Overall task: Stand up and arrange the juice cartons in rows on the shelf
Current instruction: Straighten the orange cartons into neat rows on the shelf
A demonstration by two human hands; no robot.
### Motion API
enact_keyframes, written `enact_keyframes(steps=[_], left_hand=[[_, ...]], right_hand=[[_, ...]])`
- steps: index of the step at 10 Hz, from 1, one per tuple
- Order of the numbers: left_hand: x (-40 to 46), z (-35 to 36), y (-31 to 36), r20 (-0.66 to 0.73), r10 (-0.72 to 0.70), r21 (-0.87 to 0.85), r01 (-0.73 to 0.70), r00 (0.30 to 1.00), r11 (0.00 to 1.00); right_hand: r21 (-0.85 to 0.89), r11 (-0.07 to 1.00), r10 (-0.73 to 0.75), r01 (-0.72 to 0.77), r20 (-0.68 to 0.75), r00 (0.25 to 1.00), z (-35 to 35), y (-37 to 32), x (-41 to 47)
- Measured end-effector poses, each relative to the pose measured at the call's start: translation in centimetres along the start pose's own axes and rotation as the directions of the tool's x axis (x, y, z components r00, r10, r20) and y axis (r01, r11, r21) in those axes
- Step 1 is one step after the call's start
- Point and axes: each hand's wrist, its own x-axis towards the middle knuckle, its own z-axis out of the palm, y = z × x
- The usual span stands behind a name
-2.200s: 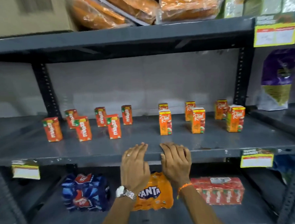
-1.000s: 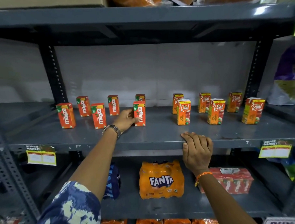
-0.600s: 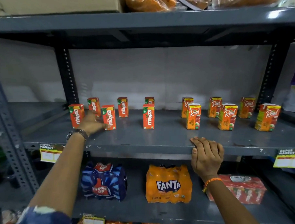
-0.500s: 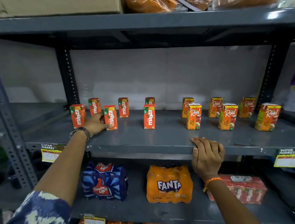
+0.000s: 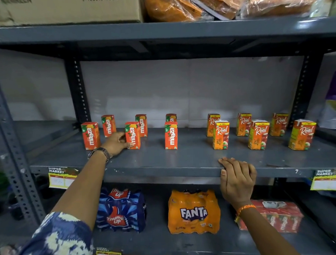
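Note:
Several small cartons stand upright on the grey middle shelf (image 5: 184, 159). Red-orange Maaza cartons stand in two rows on the left, orange Real cartons (image 5: 220, 134) in two rows on the right. My left hand (image 5: 116, 143) reaches onto the shelf and its fingers are closed round the lower left side of a front-row Maaza carton (image 5: 133, 134). Another Maaza carton (image 5: 90, 135) stands just left of that hand, a third (image 5: 171, 136) further right. My right hand (image 5: 236, 179) grips the shelf's front edge, fingers on top and thumb on the lip.
Below the shelf lie a blue Thums Up pack (image 5: 119, 210), an orange Fanta pack (image 5: 194, 212) and a red pack (image 5: 279, 217). A cardboard box (image 5: 62, 8) and wrapped orange packets (image 5: 187, 5) sit on the top shelf. Perforated uprights (image 5: 78, 92) stand at the shelf's sides.
My left hand left the middle front Maaza carton, swung left and closed on the second front-row Maaza carton. The right hand stayed on the shelf edge.

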Motion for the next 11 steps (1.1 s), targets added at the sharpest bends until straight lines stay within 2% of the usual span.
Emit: enact_keyframes(steps=[3,4,5,6,7,8,11], left_hand=[[-0.7,-0.4,0.3,0.043,0.002,-0.036,0.0,0.999,0.999],[-2.5,-1.8,0.7,-0.001,-0.048,-0.148,0.047,0.999,0.988],[-4.3,-3.8,0.4,-0.484,-0.173,-0.274,0.039,0.858,0.961],[-4.4,-5.1,0.0,-0.737,-0.25,-0.15,0.21,0.628,0.966],[-4.1,-4.6,0.4,-0.598,-0.283,0.02,0.366,0.75,0.93],[-3.9,-3.9,0.4,-0.604,-0.24,0.096,0.369,0.76,0.925],[-3.6,-3.9,-0.2,-0.641,-0.225,0.178,0.427,0.734,0.887]], right_hand=[[0.01,1.0,0.002,-0.002,0.001,1.0,-0.2,-0.2,0.1],[0.021,1.0,-0.014,0.014,-0.013,1.0,-0.1,0.1,0.2],[0.025,1.0,-0.016,0.017,-0.046,0.999,0.3,0.1,0.1],[0.015,1.0,-0.022,0.023,-0.065,0.998,0.4,-0.1,0.1],[0.018,0.999,-0.028,0.029,-0.063,0.998,0.4,0.0,0.2],[0.021,1.0,-0.017,0.018,-0.069,0.997,0.5,-0.1,0.1],[0.015,1.0,-0.014,0.015,-0.059,0.998,0.7,0.2,0.1]])
